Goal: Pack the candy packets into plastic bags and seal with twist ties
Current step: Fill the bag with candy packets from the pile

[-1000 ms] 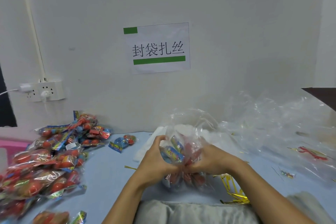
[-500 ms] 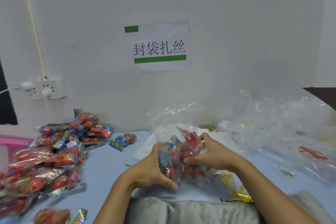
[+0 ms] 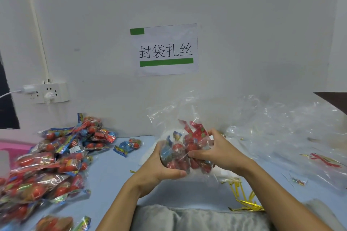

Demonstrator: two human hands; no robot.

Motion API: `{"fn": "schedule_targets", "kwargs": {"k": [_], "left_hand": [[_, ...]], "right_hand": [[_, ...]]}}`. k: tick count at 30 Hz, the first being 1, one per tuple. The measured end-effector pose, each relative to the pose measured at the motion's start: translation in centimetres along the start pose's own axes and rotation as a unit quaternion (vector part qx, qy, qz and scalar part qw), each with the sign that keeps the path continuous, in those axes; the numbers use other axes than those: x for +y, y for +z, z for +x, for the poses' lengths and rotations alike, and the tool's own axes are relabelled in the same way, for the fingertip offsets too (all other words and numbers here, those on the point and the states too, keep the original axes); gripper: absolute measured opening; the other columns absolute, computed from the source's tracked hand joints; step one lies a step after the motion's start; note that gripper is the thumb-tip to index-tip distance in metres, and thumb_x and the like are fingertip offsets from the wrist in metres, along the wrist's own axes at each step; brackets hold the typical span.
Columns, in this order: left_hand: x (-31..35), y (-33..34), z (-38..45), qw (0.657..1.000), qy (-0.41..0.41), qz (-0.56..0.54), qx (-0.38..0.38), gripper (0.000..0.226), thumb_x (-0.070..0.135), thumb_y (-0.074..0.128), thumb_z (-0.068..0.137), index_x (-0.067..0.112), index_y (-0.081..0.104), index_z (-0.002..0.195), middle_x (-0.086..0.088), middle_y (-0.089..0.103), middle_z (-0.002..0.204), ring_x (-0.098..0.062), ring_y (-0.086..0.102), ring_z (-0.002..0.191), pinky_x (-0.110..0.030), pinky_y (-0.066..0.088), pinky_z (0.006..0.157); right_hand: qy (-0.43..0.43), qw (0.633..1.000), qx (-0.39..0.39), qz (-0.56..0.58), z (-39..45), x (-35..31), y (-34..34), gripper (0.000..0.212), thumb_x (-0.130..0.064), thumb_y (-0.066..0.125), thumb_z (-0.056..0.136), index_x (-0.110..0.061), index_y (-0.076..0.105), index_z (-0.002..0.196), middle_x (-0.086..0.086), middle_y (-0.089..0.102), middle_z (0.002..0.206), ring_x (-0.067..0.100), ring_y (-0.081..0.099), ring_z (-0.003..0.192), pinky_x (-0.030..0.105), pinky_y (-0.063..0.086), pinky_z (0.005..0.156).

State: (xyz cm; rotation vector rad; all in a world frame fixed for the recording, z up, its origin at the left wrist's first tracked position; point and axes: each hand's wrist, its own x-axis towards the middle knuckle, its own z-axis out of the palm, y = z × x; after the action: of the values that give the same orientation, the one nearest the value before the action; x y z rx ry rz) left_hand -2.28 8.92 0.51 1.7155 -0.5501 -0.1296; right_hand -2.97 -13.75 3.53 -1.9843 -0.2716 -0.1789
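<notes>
Pale blue and smooth, the desk (image 3: 112, 174) is running up to a plain white wall where a paper sign (image 3: 166, 49) with green bars is hanging beside a white power strip (image 3: 47, 93). At the middle, both hands are holding a thin, crinkly clear plastic bag (image 3: 185, 148) just above the desk, its loose mouth standing open above them. Round red candy packets (image 3: 195, 137) with glossy foil ends are bunching inside it. The left hand (image 3: 159, 167) is cupping the bag from below, its fingers curled round the bottom; the right hand (image 3: 218, 153) is gripping the bag's side, fingers wrapped round the packets. A shiny heap of more packets (image 3: 56, 161) is lying at the left. Gold foil twist ties (image 3: 244, 200) are lying near the right forearm, and crumpled spare bags (image 3: 281, 133) are spreading to the right.
</notes>
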Motion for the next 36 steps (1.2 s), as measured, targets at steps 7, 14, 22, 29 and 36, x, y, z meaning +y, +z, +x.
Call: {"fn": "schedule_targets", "kwargs": {"k": [7,14,22,29,36], "left_hand": [[0.3,-0.3,0.0,1.0,0.012,-0.008,-0.005,0.088,0.008,0.088,0.068,0.031,0.04,0.138,-0.006,0.07,0.121,-0.024,0.068,0.113,-0.038,0.053,0.096],[0.8,-0.2,-0.6,0.997,-0.019,0.066,-0.046,0.097,0.002,0.09,0.062,0.037,0.034,0.134,-0.001,0.066,0.12,-0.01,0.07,0.104,-0.021,0.055,0.081],[1.8,-0.3,-0.1,0.996,0.032,0.025,0.079,0.068,0.058,0.08,0.064,0.035,0.057,0.125,0.01,0.067,0.122,-0.005,0.063,0.115,-0.015,0.051,0.084],[2.7,0.5,1.1,0.954,0.075,-0.105,0.269,0.031,0.038,0.073,0.071,0.016,0.071,0.093,0.002,0.078,0.094,-0.017,0.071,0.099,-0.033,0.053,0.086],[3.7,0.7,0.5,0.983,0.075,0.003,0.165,0.079,0.058,0.088,0.056,0.032,0.058,0.125,0.012,0.068,0.122,-0.005,0.062,0.116,-0.026,0.051,0.095]], "right_hand": [[-0.013,1.0,-0.009,0.011,0.0,-0.1,-0.2,0.066,-0.044,0.092,0.065,-0.024,0.05,0.113,-0.009,0.076,0.091,0.008,0.074,0.083,0.031,0.06,0.077],[0.024,0.991,-0.121,-0.058,-0.3,0.5,-0.9,0.076,-0.026,0.094,0.065,-0.024,0.043,0.12,-0.003,0.076,0.096,0.011,0.072,0.091,0.028,0.057,0.08],[0.021,0.992,-0.125,-0.024,-1.0,-1.1,-3.9,0.077,-0.056,0.087,0.065,-0.048,0.049,0.131,-0.011,0.063,0.124,0.005,0.065,0.109,0.025,0.052,0.082],[-0.074,0.992,0.102,-0.012,0.0,-1.1,-2.7,0.015,-0.028,0.074,0.09,-0.015,0.068,0.084,-0.001,0.075,0.078,0.017,0.07,0.078,0.028,0.053,0.076],[-0.063,0.996,0.015,0.057,-0.6,-1.3,-3.8,0.028,-0.029,0.078,0.086,-0.025,0.071,0.112,-0.008,0.073,0.109,0.006,0.07,0.101,0.018,0.052,0.078]]}}
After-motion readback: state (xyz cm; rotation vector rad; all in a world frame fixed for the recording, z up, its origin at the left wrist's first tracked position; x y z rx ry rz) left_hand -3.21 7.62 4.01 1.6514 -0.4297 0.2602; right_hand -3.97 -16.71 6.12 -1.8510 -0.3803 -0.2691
